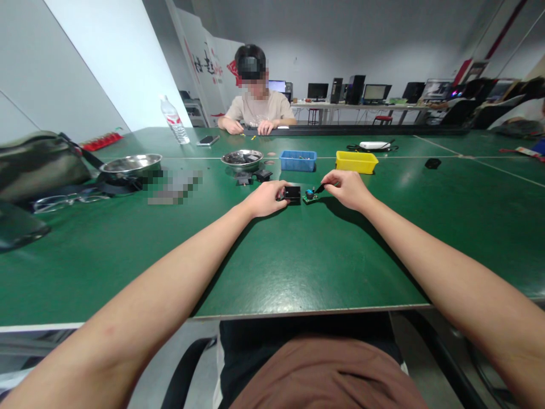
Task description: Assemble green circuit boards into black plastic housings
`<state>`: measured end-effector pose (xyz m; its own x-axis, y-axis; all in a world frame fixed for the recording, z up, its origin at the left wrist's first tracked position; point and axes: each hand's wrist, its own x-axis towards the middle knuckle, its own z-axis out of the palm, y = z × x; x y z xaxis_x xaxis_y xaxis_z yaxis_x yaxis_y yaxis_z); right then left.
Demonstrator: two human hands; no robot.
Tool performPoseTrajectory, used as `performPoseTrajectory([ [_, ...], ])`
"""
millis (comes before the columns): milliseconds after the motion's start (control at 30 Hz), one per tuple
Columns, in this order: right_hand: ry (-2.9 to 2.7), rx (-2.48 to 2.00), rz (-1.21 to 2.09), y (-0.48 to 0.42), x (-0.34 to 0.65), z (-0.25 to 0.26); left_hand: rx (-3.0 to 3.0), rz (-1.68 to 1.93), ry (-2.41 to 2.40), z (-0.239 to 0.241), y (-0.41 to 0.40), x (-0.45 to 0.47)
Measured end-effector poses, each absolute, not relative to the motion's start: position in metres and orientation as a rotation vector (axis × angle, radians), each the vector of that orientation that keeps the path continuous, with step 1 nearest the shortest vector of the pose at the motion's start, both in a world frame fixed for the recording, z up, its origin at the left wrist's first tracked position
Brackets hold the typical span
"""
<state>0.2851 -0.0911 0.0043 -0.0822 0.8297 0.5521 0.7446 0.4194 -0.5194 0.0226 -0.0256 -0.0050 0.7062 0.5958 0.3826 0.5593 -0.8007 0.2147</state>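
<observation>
My left hand [266, 198] is closed around a small black box-shaped part [292, 194] that rests on the green table [298, 267]. Right beside it lies a small green circuit board [310, 196] with a round blue component on top. My right hand [348, 188] pinches a thin black tool [320, 188] whose tip touches the board. Both arms stretch forward from the near table edge.
Behind my hands stand a blue bin [298, 161], a yellow bin [356, 162], a steel bowl with parts [242, 158] and loose black parts [253, 177]. To the left are another steel bowl [130, 165], glasses [68, 200], a bag [38, 165] and a water bottle [174, 120]. A person [258, 108] sits opposite.
</observation>
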Motion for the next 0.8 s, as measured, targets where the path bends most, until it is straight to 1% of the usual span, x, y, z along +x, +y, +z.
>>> performPoseTrajectory([
  [400, -1.968, -1.329, 0.018, -0.0862, 0.2907, -0.0004, 2.817, 0.686, 0.953, -0.0056, -0.0246, 0.0217],
  [800, -1.902, -1.269, 0.148, -0.0864, 0.2876, -0.0041, 2.808, 0.689, 0.940, -0.0060, -0.0238, 0.0218],
])
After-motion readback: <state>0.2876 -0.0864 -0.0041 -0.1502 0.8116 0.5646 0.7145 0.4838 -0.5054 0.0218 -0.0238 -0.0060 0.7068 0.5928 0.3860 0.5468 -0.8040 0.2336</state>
